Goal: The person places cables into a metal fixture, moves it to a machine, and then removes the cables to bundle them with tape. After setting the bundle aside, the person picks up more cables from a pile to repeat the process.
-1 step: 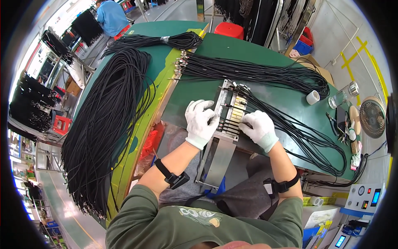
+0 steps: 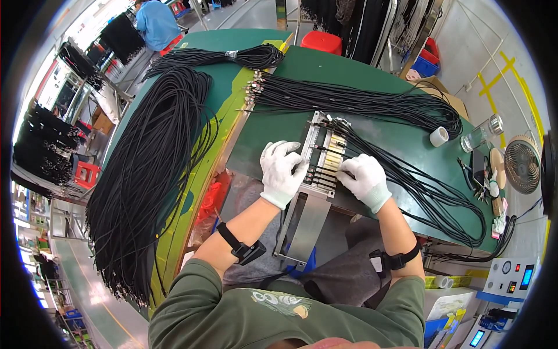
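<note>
A slotted metal jig (image 2: 324, 139) lies on the green table (image 2: 273, 125) in front of me, with a row of black cable ends seated in it. My white-gloved left hand (image 2: 282, 171) rests on the jig's left bar, fingers curled over its edge. My right hand (image 2: 363, 180), also gloved, grips the black cables (image 2: 418, 186) where they leave the jig's right side. These cables trail off to the right across the table. A long metal plate (image 2: 305, 224) hangs from the jig toward my lap.
A bundle of cables with metal plugs (image 2: 349, 99) lies behind the jig. A thick hank of black cables (image 2: 157, 168) drapes over the table's left. A tape roll (image 2: 439, 136), clear jar (image 2: 482, 134), fan (image 2: 522, 164) and control box (image 2: 511, 279) stand at right. A person in blue (image 2: 156, 23) works far back.
</note>
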Motion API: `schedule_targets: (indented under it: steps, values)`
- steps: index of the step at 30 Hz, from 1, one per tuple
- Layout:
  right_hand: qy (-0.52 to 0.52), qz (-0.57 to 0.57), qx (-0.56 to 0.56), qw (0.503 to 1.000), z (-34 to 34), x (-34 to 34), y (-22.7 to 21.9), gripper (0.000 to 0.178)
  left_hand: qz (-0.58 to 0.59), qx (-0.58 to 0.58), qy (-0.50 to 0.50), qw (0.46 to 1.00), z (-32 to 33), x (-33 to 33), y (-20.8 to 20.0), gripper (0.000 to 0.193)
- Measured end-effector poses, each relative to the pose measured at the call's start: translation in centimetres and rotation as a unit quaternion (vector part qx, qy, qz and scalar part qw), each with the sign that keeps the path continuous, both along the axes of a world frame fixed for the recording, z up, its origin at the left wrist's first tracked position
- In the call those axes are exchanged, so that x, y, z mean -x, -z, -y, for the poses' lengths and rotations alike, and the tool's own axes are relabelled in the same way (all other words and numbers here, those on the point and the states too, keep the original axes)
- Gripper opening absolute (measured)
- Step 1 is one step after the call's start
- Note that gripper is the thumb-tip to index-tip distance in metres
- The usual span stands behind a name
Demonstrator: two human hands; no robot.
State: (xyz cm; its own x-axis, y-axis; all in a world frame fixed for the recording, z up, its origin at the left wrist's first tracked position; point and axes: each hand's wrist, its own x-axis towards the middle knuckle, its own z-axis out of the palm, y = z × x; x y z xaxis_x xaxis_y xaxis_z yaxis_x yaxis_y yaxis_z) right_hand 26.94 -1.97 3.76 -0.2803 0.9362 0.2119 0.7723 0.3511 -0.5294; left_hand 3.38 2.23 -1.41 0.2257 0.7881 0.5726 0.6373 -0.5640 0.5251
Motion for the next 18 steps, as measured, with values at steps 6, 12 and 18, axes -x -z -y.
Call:
schedule_targets:
  steps: [6,12,18]
  values:
    - [-0.006,0.098,-0.110,0.989,-0.4,-1.6,1.3,0.013,0.026,0.045,0.001,0.999,-0.6,0.3,0.7,0.017]
    - [-0.023,0.129,-0.124,0.984,-0.5,-1.9,1.3,0.011,0.008,0.047,-0.005,0.999,-0.5,0.3,1.1,0.018]
    - [-0.027,0.157,-0.127,0.979,-0.5,-1.8,0.8,0.011,0.012,0.030,-0.002,0.999,-0.6,0.4,1.7,0.019]
